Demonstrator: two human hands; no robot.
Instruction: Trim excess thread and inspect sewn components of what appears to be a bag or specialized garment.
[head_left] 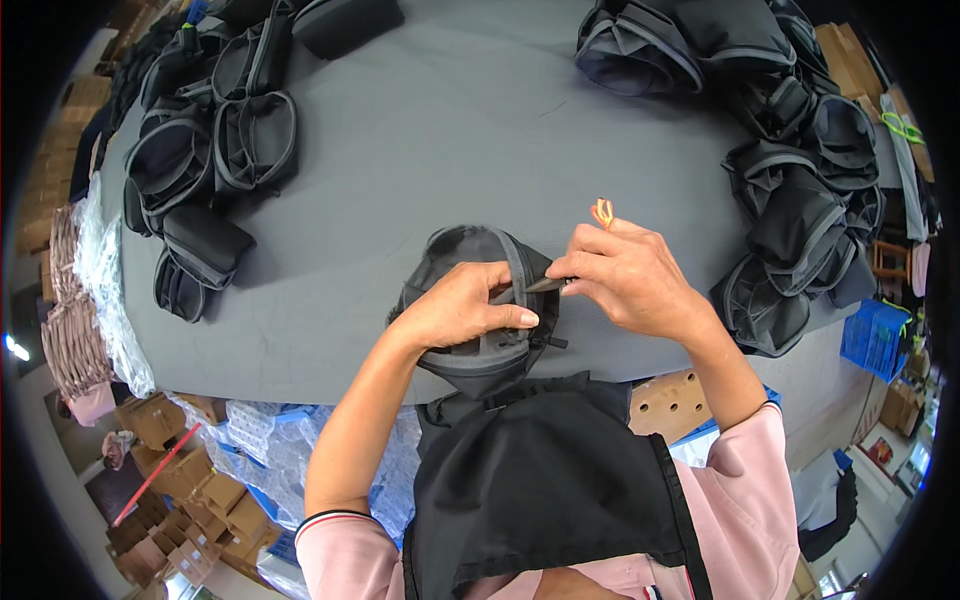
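As the right hand (635,280) pinches a tool (545,285) toward nine o'clock, slipping could cut the pouch (485,362) the left hand (455,305) pinches

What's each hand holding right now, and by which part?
The left hand holds a black fabric pouch by its grey-trimmed rim; the right hand pinches a small, pointed, metal-looking tool behind its exposed tip.

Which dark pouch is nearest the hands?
The open pouch the left hand holds, by the near edge of the table; the other pouches lie farther off, left and right.
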